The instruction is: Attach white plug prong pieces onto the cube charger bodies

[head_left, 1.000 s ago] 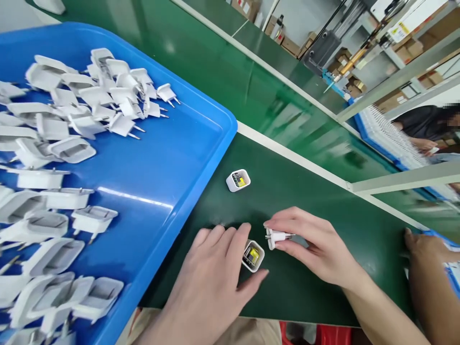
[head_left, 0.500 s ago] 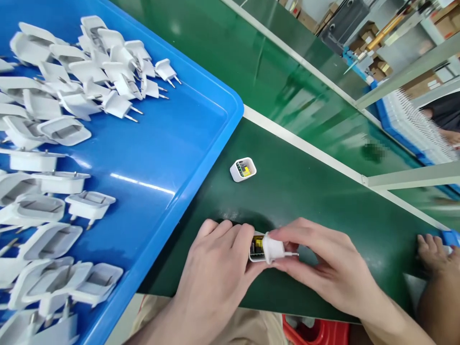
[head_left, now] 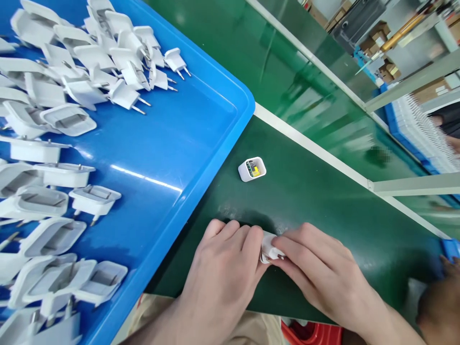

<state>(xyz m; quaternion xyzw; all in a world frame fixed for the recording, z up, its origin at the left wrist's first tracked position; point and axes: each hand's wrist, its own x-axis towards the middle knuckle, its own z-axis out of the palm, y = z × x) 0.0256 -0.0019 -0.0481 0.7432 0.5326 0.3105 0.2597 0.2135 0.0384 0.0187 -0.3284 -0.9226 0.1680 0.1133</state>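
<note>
The open mouth of the held charger housing point(head_left: 266, 235), where a yellow part showed half a second ago, is now covered by the two-pin plug cap point(head_left: 272, 250); the pieces look brought together, though whether they are fully seated cannot be told behind the fingers. Nearest the wearer, the left hand point(head_left: 226, 268) keeps its grip closed round the housing from the 9 o'clock side, while the right hand point(head_left: 323, 273) has thumb and fingers clamped on the cap from about 4 o'clock. Compared with the earlier frame, the right fingers have moved up over the cap, hiding most of its pins, and less of the housing shows. Both pieces are just above or on the green worktop point(head_left: 309, 191); contact with it is hidden. Beyond them, near 12 o'clock, a second charger housing point(head_left: 252, 169) sits apart from the hands with its open end showing a yellow component, in the same spot beside the blue tray point(head_left: 201, 129). That tray spreads towards 10 o'clock, with loose plug caps point(head_left: 66, 119) heaped in it, its contents seemingly unaltered. Between 3 and 4 o'clock, a co-worker's blurred arm point(head_left: 438, 306) is now nearer the frame edge. Farther off, at 2 o'clock past the pale strip point(head_left: 309, 141), white pieces point(head_left: 424, 124) stand in rows.
</note>
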